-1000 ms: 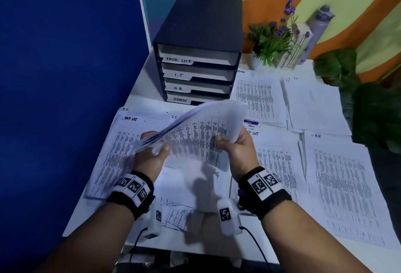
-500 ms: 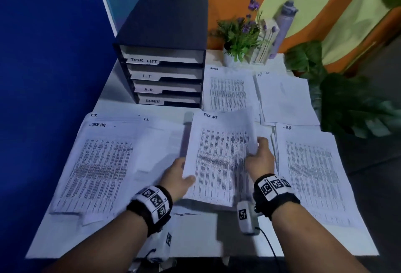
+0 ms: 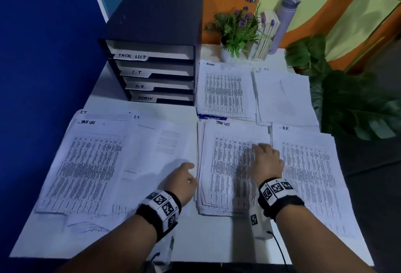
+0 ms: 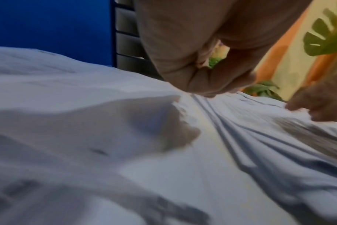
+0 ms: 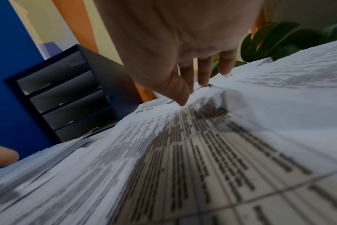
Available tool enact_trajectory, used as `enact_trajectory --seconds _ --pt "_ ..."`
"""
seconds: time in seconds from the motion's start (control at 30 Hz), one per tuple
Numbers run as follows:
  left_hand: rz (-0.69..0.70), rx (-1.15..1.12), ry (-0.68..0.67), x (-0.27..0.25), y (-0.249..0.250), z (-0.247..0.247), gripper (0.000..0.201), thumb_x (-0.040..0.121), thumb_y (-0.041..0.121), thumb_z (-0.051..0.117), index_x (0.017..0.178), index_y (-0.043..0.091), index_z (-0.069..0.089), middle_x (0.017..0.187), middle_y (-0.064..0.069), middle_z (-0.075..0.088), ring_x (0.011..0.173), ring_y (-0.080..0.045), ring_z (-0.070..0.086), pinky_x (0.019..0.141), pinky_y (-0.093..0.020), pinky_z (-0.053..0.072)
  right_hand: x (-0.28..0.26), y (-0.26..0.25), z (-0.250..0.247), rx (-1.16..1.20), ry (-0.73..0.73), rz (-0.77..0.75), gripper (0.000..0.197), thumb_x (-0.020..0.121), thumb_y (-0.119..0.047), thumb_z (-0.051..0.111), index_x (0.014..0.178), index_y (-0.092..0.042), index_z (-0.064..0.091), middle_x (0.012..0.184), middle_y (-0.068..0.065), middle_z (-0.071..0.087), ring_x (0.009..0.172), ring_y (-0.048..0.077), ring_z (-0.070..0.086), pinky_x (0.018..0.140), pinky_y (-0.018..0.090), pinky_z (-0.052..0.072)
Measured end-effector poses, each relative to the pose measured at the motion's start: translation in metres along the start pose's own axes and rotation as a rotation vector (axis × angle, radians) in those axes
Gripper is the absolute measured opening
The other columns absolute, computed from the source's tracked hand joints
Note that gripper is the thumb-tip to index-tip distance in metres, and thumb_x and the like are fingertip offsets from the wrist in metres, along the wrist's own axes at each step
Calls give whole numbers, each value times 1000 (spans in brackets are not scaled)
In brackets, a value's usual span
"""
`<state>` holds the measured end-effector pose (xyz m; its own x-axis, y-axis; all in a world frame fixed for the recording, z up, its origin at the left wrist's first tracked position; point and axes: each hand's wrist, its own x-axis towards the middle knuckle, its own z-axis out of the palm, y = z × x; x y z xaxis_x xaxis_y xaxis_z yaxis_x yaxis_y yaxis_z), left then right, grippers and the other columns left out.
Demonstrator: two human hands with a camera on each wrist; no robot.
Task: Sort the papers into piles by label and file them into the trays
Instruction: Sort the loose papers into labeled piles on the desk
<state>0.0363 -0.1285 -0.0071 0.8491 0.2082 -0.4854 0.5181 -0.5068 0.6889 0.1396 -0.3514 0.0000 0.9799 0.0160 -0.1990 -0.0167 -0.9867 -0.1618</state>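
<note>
**Task List pile flat on desk**

R hand (image 3: 267, 162) lies on the Task List stack (image 3: 225, 164), fingers straight, gripping nothing. L hand (image 3: 181, 180) sits at the stack's left edge, fingers loosely curled, nothing held. Stack lies mid-desk, between I.T. sheets (image 3: 158, 142) & H.R. pile (image 3: 308, 168), just in front of the tray unit (image 3: 152, 73).

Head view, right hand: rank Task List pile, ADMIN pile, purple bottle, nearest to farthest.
From the right hand:
1. Task List pile: directly under it, fingers touching the top sheet.
2. ADMIN pile: farther back, beside the trays.
3. purple bottle: far back-right, by the wall.
</note>
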Motion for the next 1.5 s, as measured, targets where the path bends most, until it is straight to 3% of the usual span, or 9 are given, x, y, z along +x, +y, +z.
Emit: enact_trajectory --seconds 0.27,0.47,0.57,0.7,1.03,1.13,1.2,1.37,1.5 --pt "-226 203 513 20 -107 -130 43 92 14 53 136 14 51 138 -15 48 121 -35 51 105 -46 41 -11 -61 6 58 -80 -196 50 82 -5 55 130 -15 55 137 9 46 122 31 45 98 39 40" --pt "-602 245 473 3 -196 -203 69 87 42 59 147 21 31 145 -17 37 128 -42 39 103 -54 40 -36 -146 19 357 -261 -525 32 86 -19 51 111 -10 70 108 12 61 101 30 61 86 27 47" --pt "-600 173 401 -4 -211 -214 104 70 59 73 152 23 19 150 -17 31 133 -42 36 106 -54 37 -48 -171 41 218 -201 -594 41 87 -28 54 125 -15 62 137 19 48 122 36 51 98 43 47" --pt "-504 274 386 -13 -203 -206 116 64 55 81 153 20 16 151 -17 28 135 -40 34 108 -53 36 -49 -189 48 150 -259 -287 62 88 -22 56 145 -28 32 158 18 9 137 40 30 109 43 37" --pt "-325 222 305 -39 -189 -143 130 62 51 84 153 25 -4 154 -8 20 139 -29 31 112 -46 34 -29 -190 47 785 -155 160 67 89 -9 57 148 -15 26 103 12 59 100 27 57 91 32 43" --pt "-322 22 350 -35 -186 -143 107 76 45 76 154 24 4 157 -3 25 138 -26 36 112 -43 34 -28 -188 43 665 -117 138 6 83 -11 62 85 -14 57 71 5 56 80 27 55 72 29 41" --pt "-318 -34 361 -29 -185 -150 75 84 44 68 146 18 34 142 -6 50 124 -25 52 104 -37 42 -28 -186 47 632 -108 116 28 81 -10 62 63 -13 40 59 3 46 68 26 47 62 28 33" --pt "-179 -8 446 -18 -174 -161 20 79 16 73 69 8 58 73 -7 57 71 -25 56 58 -22 36 -30 -184 52 611 -116 95 29 83 -7 59 62 -12 39 60 4 46 68 25 47 63 26 34" --pt "-264 -61 397 -14 -161 -154 9 74 9 69 71 14 62 136 -14 45 113 -26 51 82 -19 37 -33 -180 50 685 -69 112 20 90 -4 56 105 -17 57 84 5 57 82 20 51 74 19 35"
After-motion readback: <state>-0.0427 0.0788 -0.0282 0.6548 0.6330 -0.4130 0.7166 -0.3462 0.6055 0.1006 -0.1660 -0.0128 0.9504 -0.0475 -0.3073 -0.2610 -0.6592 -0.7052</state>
